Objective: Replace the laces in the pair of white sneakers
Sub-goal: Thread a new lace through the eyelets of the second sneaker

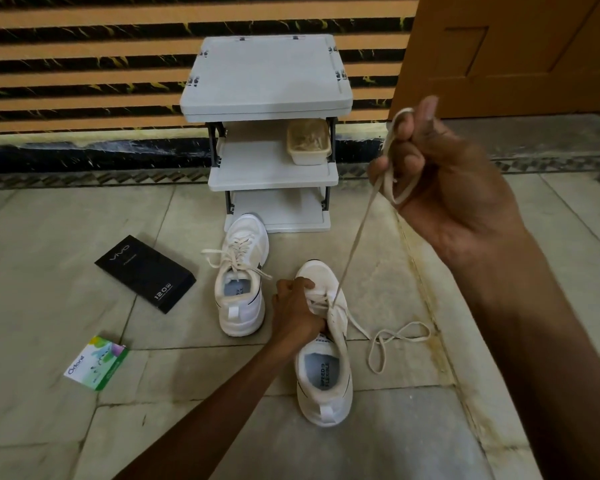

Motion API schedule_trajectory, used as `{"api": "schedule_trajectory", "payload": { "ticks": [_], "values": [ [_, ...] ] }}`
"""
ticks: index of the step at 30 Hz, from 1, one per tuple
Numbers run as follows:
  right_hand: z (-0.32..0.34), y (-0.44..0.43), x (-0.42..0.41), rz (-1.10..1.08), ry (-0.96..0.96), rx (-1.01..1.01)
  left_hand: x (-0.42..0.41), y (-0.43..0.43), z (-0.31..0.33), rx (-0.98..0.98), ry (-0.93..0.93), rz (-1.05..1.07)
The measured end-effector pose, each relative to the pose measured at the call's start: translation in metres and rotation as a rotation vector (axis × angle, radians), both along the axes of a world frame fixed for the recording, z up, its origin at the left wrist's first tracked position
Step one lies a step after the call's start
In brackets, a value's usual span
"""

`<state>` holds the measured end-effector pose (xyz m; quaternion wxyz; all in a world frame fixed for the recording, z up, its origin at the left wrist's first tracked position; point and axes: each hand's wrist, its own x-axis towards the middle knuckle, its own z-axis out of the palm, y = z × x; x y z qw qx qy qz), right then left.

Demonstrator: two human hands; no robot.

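The left hand (297, 308) grips the right sneaker (324, 362) (on the floor) while the right hand (444, 181) clutches its lace (355, 244).

Pale tiled floor (66, 220), grey shelf rack (267, 74), laced white sneaker (241, 306), second sneaker (326, 407), black box (145, 273), small green box (97, 362)

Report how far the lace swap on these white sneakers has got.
Done: nothing complete; both shoes carry laces. In hand: the left hand steadies the nearer white sneaker while the right hand pulls its cream flat lace taut upward, its other end trailing loose on the tiled floor, so it looks partly unthreaded. Left: the farther white sneaker, laced to the top, then relacing both.
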<state>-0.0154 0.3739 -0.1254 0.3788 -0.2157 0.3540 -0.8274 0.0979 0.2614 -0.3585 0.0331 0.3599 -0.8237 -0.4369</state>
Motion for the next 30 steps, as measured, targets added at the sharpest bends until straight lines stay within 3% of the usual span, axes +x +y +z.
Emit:
{"api": "schedule_trajectory", "payload": {
  "ticks": [8, 14, 17, 21, 24, 27, 30],
  "values": [
    [-0.005, -0.003, 0.008, 0.015, -0.430, -0.166, -0.001, -0.002, -0.011, -0.033, 0.028, 0.015],
    [-0.010, -0.007, 0.004, 0.006, -0.417, -0.111, 0.000, -0.005, -0.018, 0.039, 0.082, 0.074],
    [-0.035, 0.001, -0.008, -0.043, -0.204, 0.209, 0.000, -0.003, -0.021, 0.047, 0.089, 0.097],
    [-0.104, 0.027, -0.021, -0.193, 0.456, 1.001, 0.003, -0.003, -0.023, 0.126, 0.072, 0.114],
    [-0.165, 0.049, -0.024, -0.052, 0.861, 1.569, 0.002, -0.005, -0.021, 0.169, 0.078, 0.138],
    [-0.206, 0.072, -0.024, -0.075, 0.966, 1.790, 0.000, -0.007, -0.020, 0.185, 0.065, 0.147],
    [-0.222, 0.085, -0.023, -0.275, 1.135, 1.785, 0.000, -0.007, -0.021, 0.169, 0.051, 0.156]
  ]
}}
